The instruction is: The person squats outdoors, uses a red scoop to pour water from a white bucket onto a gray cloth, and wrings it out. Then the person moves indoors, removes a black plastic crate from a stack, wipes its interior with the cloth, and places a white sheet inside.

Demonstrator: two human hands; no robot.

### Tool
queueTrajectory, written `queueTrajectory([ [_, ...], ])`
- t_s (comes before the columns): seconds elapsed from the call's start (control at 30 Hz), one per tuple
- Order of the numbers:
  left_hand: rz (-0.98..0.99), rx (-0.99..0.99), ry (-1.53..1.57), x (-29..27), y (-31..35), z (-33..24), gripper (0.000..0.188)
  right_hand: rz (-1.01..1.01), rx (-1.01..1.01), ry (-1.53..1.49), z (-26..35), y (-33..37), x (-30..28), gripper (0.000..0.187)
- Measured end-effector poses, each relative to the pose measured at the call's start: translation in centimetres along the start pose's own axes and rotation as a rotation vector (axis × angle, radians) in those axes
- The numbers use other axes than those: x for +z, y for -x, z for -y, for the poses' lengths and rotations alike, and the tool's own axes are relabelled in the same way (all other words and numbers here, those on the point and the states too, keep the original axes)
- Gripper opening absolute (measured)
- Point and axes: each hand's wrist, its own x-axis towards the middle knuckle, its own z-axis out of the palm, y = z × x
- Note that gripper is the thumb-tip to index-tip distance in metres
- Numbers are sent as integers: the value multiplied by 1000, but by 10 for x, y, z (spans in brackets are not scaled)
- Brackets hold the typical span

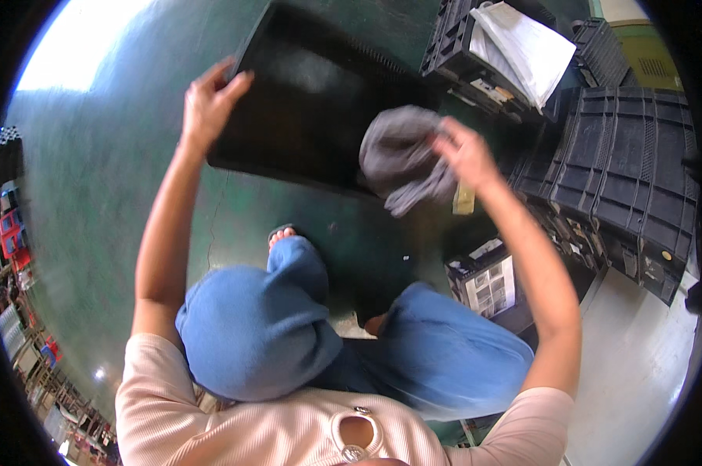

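A large black plastic crate (277, 132) is tilted in front of me, its dark inside facing me. My left hand (211, 101) grips the crate's upper left rim, thumb on the near side and fingers behind the edge. From my right hand (463, 155) hangs a crumpled grey cloth (401, 147), bunched and blurred by motion. The cloth is at the crate's lower right corner and overlaps it in view; I cannot tell whether the two touch.
More black crates (623, 163) are stacked at the right, one (459, 46) topped with white plastic sheets (518, 46). A dark box with a printed label (487, 283) stands beside my right knee. Shelves with mixed goods (36, 349) line the far left. The floor (102, 194) is green.
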Motion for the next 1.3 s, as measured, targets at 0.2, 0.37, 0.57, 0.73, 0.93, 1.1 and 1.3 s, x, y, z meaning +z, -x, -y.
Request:
queueTrajectory([
  [0.2, 4, 480, -563, -28, 14, -131, 60, -198, -162, -603, 33, -56, -33, 37],
  [0.37, -105, 222, -514, -13, 15, -167, 59, -469, -466, -763, 69, -102, 18, 39],
  [0.57, 142, 293, -663, -40, 3, -142, 81, -668, -768, -15, 53, -174, 120, 35],
  [0.73, 131, 267, -498, -45, 0, -139, 80, -132, -501, 387, -15, -226, 197, 37],
  [0.93, 38, 184, -422, -39, 1, -130, 76, 15, -575, 657, 3, -154, 225, 32],
  [1.1, 50, 334, -423, -42, -2, -125, 75, 165, -755, 540, -2, -167, 207, 33],
  [1.3, 95, 288, -387, -49, -8, -128, 74, 81, -517, 652, -12, -190, 194, 30],
])
